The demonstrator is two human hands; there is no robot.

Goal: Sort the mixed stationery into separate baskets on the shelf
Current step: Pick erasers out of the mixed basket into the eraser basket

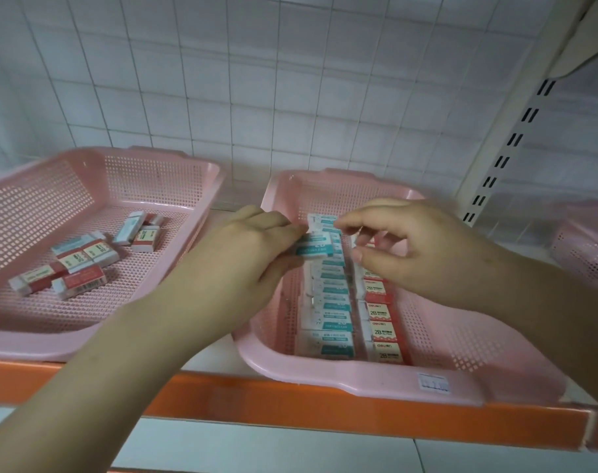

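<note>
You're pinching a teal eraser [314,246] with your left hand [256,244] above the teal row [335,322] in the right basket [444,339]. Can't tell whether your right hand [417,250] is gripping anything. Bumping that row is risking knocking teal ones into the red erasers [384,336].

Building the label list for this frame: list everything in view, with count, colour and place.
left basket: one, pink, shelf left
right basket: one, pink, shelf centre-right
third basket: one, pink, cut off at right edge
loose erasers: about eight, mostly red-and-white, scattered in left basket
teal erasers: one row, count blurred, teal-and-white, in right basket
2B erasers: one row, at least five, red-and-white, right of teal row
sticker: one, white, right basket's front rim
shelf: one, orange front edge
wall: white tiles, behind
upright: one, white, slotted, right
left hand: holds teal eraser at row's far end
right hand: pinches there too
</note>
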